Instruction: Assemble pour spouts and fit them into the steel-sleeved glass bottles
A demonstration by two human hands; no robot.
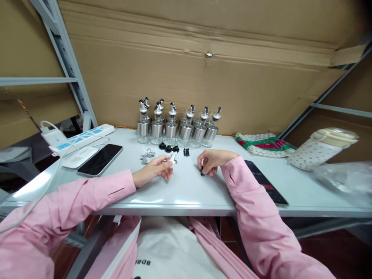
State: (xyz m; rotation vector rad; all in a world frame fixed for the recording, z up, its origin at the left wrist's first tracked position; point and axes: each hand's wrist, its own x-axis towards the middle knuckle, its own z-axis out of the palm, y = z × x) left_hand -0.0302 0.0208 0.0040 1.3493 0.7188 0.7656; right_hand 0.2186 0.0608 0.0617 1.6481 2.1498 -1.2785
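Between the fingers of my left hand (158,169) is a silver pourer spout (173,157), raised a little above the white table (180,190). My right hand (212,161) pinches a small black part (202,171) at table height, to the right of the spout. Past my left hand lie loose silver spout pieces (147,155). Several black stoppers (168,148) sit in a row, with small black flip caps (186,152) beside them. Behind these stand several glass bottles (170,131) with steel bands, many topped by silver pourers with black tips.
On the left are a smartphone (101,159), a white flat device (80,157) and a power strip (87,136) with cables. At right lie another phone (267,184), a patterned cloth (261,145), a dotted tumbler (319,149) and a clear plastic bag (345,178). Cardboard (221,85) walls the back.
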